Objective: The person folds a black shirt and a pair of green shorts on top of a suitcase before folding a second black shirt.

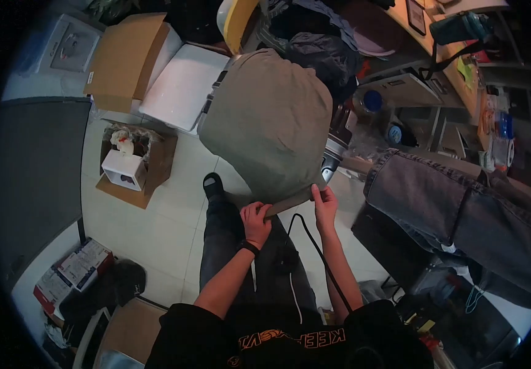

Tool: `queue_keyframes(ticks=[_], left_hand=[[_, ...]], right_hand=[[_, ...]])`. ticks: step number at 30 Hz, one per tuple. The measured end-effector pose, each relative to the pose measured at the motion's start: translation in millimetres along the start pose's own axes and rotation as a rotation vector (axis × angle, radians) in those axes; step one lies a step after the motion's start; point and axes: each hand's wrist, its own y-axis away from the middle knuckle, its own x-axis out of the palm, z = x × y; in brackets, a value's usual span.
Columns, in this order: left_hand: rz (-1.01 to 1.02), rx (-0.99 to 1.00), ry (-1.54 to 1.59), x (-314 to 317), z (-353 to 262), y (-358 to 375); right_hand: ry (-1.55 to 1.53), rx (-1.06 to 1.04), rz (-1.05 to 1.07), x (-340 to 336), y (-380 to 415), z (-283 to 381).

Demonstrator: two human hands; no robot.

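An olive-green cloth garment [271, 117] lies spread over a suitcase [337, 144], whose silver and black edge shows at the right. Its near end narrows to a folded band, stretched between my two hands. My left hand [256, 222], with a black band on the wrist, is closed around the left end of that strip. At the right end, my right hand [325, 206] pinches the cloth edge between thumb and fingers. A black cord [315, 237] hangs in front of my body, beside the right forearm.
A white box [185, 86] and a brown carton [124, 64] stand beyond the garment on the left. An open carton [158, 163] with a small white figure sits on the tiled floor. Grey jeans [456, 203] drape at the right. Shelves and a desk [456, 80] fill the back right.
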Motion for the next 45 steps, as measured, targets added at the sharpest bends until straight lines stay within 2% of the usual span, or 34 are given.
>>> queue_keyframes(ticks=[4, 6, 7, 9, 11, 12, 13, 14, 16, 18, 20, 21, 23, 25, 27, 29, 32, 33, 35, 37, 39, 40, 41, 43, 45], left_hand=[[-0.065, -0.058, 0.078, -0.3, 7.2, 10.8], [-0.096, -0.066, 0.166, 0.2, 9.9, 11.4], [-0.093, -0.076, 0.174, 3.1, 13.3, 11.3], [-0.138, -0.198, 0.373, 9.8, 22.4, 7.0], [-0.157, -0.227, 0.417, 8.4, 31.4, -2.8], [-0.129, -0.339, 0.489, 9.1, 39.7, -6.9], [-0.100, -0.450, 0.557, 10.7, 49.8, -11.6], [-0.096, -0.448, 0.556, 12.9, 61.0, -18.7], [-0.044, -0.305, 0.415, 25.4, 88.7, -30.9], [-0.005, -0.346, 0.393, 48.8, 115.0, -35.7], [0.031, -0.393, 0.376, 67.6, 135.9, -45.0], [0.109, -0.340, 0.361, 73.9, 148.0, -50.8], [0.192, -0.299, 0.348, 74.7, 150.3, -55.5], [0.002, -0.313, 0.395, 59.4, 126.5, -64.4], [0.048, -0.336, 0.457, 48.1, 108.4, -70.7], [0.100, -0.358, 0.520, 34.0, 101.7, -79.6], [-0.295, -0.380, 0.610, 3.1, 102.0, -113.7], [-0.390, -0.377, 0.626, -14.1, 103.6, -127.3], [-0.364, -0.273, 0.477, -40.9, 114.9, -147.3], [-0.316, -0.179, 0.479, -50.3, 131.1, -158.6], [-0.099, -0.043, 0.379, -60.9, 145.6, -166.3], [-0.087, -0.032, 0.367, -67.9, 150.6, -170.5], [-0.055, 0.038, 0.242, -74.2, 154.7, -173.6], [-0.006, 0.124, 0.115, -87.3, 158.7, -178.8], [0.216, -0.187, 0.459, -98.9, 164.5, -180.4]], right_hand=[[-0.047, -0.092, 0.011, 19.6, 7.0, 17.3], [0.408, -0.580, -0.039, 35.7, 12.1, 30.5], [0.386, -0.669, -0.026, 58.0, 22.6, 60.5], [0.526, -0.830, 0.004, 82.0, 18.2, 64.3], [0.613, -0.860, 0.038, 111.2, 10.7, 67.6], [0.649, -0.877, 0.058, 123.7, 6.1, 68.7], [0.706, -0.847, 0.068, 132.9, 2.6, 69.1], [0.704, -0.845, 0.064, 138.5, 1.2, 70.4], [0.787, -0.800, 0.055, 144.1, 0.6, 71.7], [0.787, -0.784, 0.076, 139.8, 0.3, 73.7], [0.591, -0.835, -0.013, 131.2, -1.7, 67.5], [0.558, -0.716, -0.043, 124.4, 1.7, 60.7], [0.662, -0.915, -0.117, 121.2, -5.4, 68.1], [0.773, -0.901, -0.076, 121.5, -10.5, 70.1], [1.168, -0.861, -0.018, 127.3, -20.7, 68.4], [1.169, -0.840, -0.024, 130.5, -21.0, 64.0], [0.624, -0.954, -0.272, 118.6, 1.9, 36.4], [0.516, -0.863, -0.369, 106.4, 13.4, -2.6], [0.400, -0.766, -0.471, 90.2, 26.2, -56.1], [0.266, 0.045, -0.237, 87.1, 27.6, -75.5], [0.314, -0.015, -0.218, 94.7, 9.9, -89.7], [0.466, -0.197, -0.234, 97.6, -3.0, -96.4], [0.453, -0.188, -0.244, 94.8, -12.0, -101.4], [0.498, -0.353, 0.016, 96.6, -18.0, -87.7], [0.505, -0.344, -0.004, 97.6, -14.5, -84.9]])
